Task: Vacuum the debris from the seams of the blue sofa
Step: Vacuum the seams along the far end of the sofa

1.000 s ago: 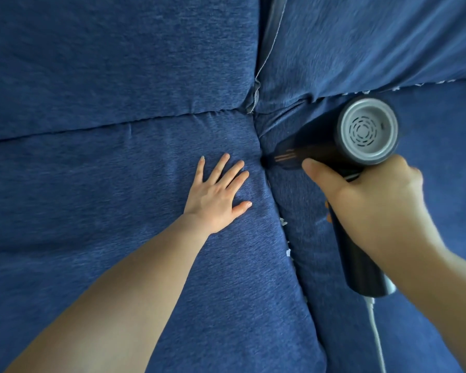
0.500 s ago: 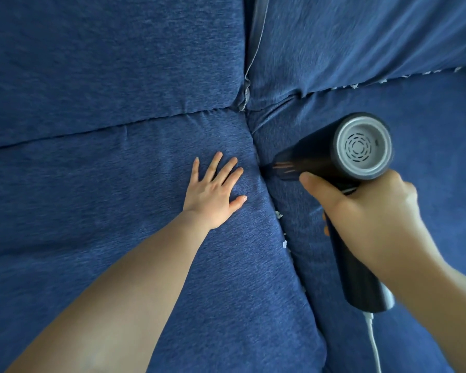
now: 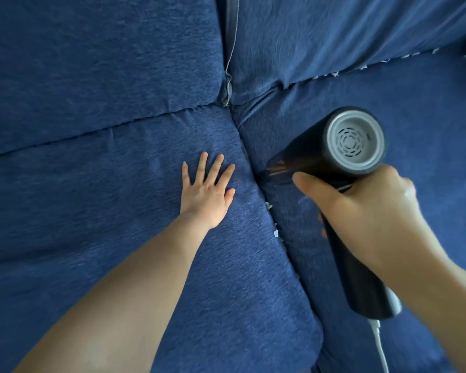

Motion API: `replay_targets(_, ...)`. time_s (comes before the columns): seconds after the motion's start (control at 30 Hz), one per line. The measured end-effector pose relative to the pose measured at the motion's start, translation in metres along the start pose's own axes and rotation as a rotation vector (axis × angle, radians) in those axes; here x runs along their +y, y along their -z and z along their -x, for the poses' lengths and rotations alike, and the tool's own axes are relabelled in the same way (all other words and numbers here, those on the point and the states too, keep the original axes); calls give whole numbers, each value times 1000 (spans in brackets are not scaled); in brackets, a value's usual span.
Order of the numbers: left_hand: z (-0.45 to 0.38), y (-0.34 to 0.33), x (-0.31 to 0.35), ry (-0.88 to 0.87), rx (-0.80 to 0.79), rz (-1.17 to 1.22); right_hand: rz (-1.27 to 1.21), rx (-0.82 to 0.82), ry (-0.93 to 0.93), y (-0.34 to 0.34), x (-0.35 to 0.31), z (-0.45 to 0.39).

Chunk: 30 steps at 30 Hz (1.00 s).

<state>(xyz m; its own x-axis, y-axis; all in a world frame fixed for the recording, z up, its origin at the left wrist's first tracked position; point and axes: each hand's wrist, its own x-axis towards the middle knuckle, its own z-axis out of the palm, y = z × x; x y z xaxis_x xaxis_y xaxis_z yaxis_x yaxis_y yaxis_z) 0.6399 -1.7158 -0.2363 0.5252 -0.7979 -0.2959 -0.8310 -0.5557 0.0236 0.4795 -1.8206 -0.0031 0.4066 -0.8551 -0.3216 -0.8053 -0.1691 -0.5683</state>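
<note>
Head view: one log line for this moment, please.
left hand flat on seat cushion | right hand grips vacuum | nozzle at seam | debris remains

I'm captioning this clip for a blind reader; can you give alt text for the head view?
A right hand grips a black handheld vacuum, its nozzle at the seam between two blue sofa seat cushions. The left hand rests flat, fingers spread, on the left cushion. White debris dots the seam nearer the camera.
</note>
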Motion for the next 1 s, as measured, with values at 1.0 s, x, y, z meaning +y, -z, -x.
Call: replay_targets(1.0,26,-13,47,87,-36,37,91,-18,-14,27,32,35)
